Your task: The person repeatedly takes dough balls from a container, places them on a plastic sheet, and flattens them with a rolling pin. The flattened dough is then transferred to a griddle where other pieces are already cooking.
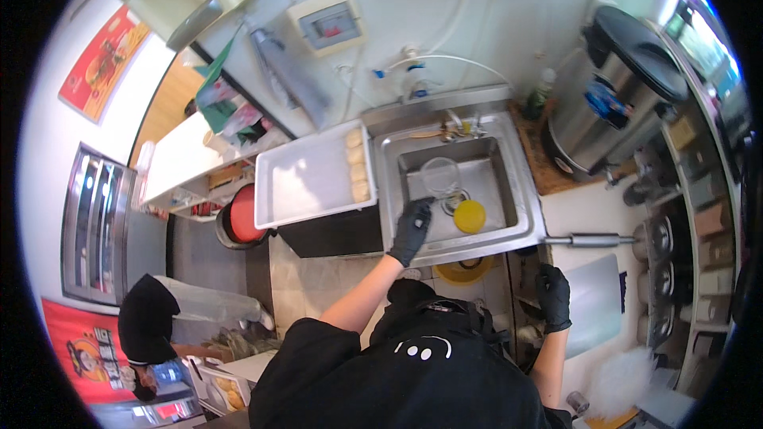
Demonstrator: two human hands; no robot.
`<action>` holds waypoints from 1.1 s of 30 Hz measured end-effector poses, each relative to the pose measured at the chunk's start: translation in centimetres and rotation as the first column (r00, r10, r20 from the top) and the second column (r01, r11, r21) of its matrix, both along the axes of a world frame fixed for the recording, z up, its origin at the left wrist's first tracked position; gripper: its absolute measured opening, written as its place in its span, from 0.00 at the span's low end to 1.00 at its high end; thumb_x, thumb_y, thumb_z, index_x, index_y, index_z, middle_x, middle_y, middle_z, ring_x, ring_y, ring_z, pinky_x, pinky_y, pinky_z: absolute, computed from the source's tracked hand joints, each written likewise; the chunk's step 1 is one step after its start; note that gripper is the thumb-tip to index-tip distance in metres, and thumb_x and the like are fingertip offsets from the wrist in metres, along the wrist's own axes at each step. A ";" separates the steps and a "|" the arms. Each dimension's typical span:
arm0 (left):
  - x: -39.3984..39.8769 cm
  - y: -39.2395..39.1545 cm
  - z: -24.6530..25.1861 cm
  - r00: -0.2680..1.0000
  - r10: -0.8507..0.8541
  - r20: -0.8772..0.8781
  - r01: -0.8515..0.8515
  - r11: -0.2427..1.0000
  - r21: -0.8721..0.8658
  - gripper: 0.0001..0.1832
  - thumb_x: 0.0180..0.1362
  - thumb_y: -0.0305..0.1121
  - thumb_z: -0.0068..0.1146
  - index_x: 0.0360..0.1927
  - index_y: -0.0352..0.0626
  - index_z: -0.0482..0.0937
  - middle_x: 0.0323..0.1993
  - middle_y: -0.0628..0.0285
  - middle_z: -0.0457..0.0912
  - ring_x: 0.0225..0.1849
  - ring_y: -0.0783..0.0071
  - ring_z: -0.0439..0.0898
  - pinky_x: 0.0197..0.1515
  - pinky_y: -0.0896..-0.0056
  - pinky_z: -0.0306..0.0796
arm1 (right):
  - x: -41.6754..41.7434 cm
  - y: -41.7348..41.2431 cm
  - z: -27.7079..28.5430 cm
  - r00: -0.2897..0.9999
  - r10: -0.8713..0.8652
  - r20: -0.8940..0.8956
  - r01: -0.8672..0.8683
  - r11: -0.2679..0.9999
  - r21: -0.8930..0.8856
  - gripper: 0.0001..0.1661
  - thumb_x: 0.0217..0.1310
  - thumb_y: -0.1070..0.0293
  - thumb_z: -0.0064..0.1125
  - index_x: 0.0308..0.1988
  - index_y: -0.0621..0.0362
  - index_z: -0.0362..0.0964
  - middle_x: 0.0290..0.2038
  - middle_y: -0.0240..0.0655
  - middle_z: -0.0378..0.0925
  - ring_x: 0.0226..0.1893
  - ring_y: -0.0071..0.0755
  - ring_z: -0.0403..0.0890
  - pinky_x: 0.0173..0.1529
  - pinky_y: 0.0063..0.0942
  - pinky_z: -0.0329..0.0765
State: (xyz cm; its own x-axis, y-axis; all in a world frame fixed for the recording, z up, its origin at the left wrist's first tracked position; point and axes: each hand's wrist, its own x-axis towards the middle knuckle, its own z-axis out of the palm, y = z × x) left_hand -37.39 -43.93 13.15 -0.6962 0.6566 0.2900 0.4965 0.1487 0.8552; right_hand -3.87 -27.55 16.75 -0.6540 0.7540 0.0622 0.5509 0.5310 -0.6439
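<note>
In a black glove, my left hand (411, 231) reaches over the near left rim of the stainless steel sink (390, 167). Its fingers point towards a clear round plastic container (441, 174) in the basin. A small pale spot shows at the fingers; whether they grip anything is unclear. Right of them lies a round yellow lid or disc (470, 216), beside the drain. My right hand (553, 298), also black-gloved, is loosely curled at the edge of the right-hand counter. It is nearest a translucent cutting board (590, 304), and its palm side is hidden.
A white tray (304, 179) with a row of dough pieces (357, 167) stands left of the sink. On the right are a metal rolling pin (587, 240) and a stainless steel bin (602, 107). A yellow basin (462, 272) sits below the sink. Another person (149, 316) is at left.
</note>
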 end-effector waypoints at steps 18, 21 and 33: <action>-27.5 -5.8 -14.3 0.725 0.419 0.547 -0.157 0.873 -0.461 0.36 0.39 0.45 0.73 0.50 0.35 0.72 0.39 0.57 0.78 0.37 0.68 0.77 0.41 0.66 0.73 | -14.5 -17.1 -3.7 0.971 -0.210 0.112 0.229 0.953 -0.200 0.16 0.54 0.72 0.59 0.45 0.58 0.75 0.38 0.45 0.78 0.34 0.42 0.80 0.37 0.33 0.76; -27.2 -5.5 -15.1 0.687 0.421 0.593 -0.307 0.907 -0.288 0.42 0.38 0.43 0.74 0.55 0.33 0.67 0.50 0.54 0.73 0.47 0.61 0.74 0.45 0.62 0.73 | -14.8 -19.8 -3.5 0.955 -0.292 0.050 0.296 0.934 -0.200 0.17 0.53 0.70 0.60 0.46 0.58 0.74 0.40 0.46 0.78 0.37 0.47 0.80 0.42 0.37 0.77; 0.1 -7.3 9.3 0.559 -0.819 0.125 0.776 0.571 0.270 0.27 0.53 0.25 0.61 0.57 0.37 0.66 0.54 0.56 0.70 0.55 0.63 0.70 0.61 0.63 0.62 | -17.9 -30.1 4.6 0.332 -0.705 -0.626 -0.132 0.623 -0.771 0.26 0.69 0.54 0.47 0.60 0.57 0.62 0.51 0.32 0.72 0.50 0.24 0.72 0.55 0.26 0.71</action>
